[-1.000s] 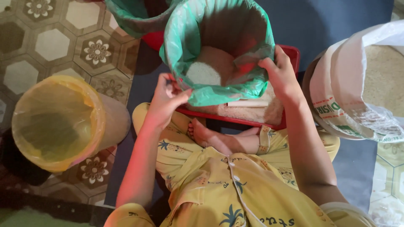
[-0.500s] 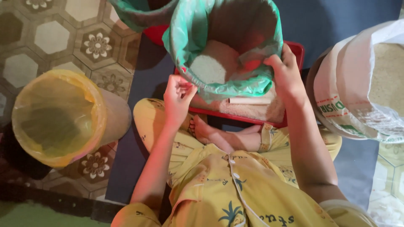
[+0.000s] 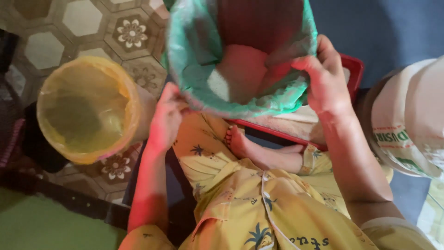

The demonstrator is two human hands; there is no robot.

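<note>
Patterned tile floor with flower hexagons, dark blue mat beyond. Left hand pinched shut on the near rim of a green plastic bag; right hand closed over the same rim opposite. Pale powder at the bag's bottom, between both hands. Red tray just under the bag. Yellow-lined bin left of the left hand; white sack right of the right forearm.

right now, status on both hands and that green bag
Left hand and right hand gripping green bag rim, mouth open. Yellow-lined bin beside left. Nothing blocking.
</note>
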